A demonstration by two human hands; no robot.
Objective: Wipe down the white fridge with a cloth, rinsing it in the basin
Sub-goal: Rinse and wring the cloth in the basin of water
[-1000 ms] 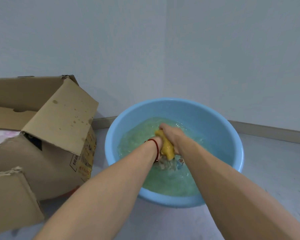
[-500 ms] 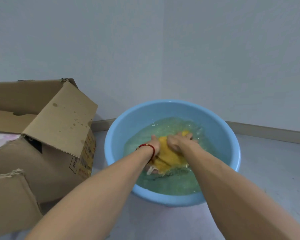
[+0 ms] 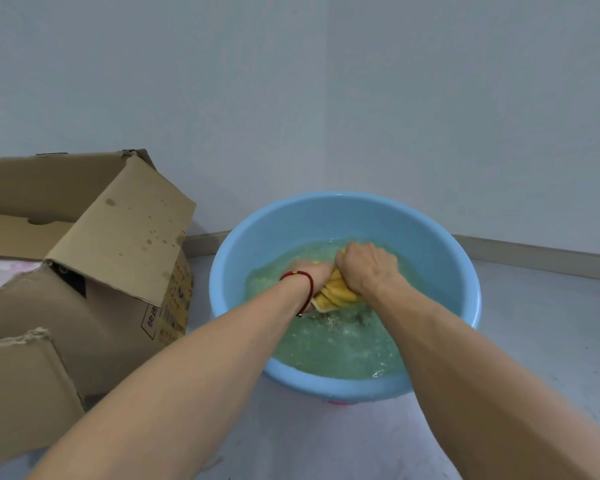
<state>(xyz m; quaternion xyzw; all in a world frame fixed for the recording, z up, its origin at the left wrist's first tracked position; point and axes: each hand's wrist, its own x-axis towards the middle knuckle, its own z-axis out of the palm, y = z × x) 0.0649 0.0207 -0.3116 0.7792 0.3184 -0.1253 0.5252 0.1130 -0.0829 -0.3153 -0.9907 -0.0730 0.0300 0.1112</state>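
A light blue basin (image 3: 440, 244) stands on the floor in the room's corner, holding greenish water. Above the water both of my hands grip a bunched yellow cloth (image 3: 336, 295). My left hand (image 3: 312, 273), with a red cord at its wrist, holds the cloth's left end. My right hand (image 3: 368, 270) is clenched round the right end, knuckles up. Water drips from the cloth and the surface below it is disturbed. The white fridge is not in view.
An open cardboard box (image 3: 94, 271) with stained flaps stands close to the basin's left side. Pale walls meet in a corner behind the basin, with a skirting board (image 3: 534, 254) along the grey floor (image 3: 551, 341).
The cloth was spread out in the water half a second ago; now both hands have bunched it tightly and lifted it just above the surface, with water falling from it.
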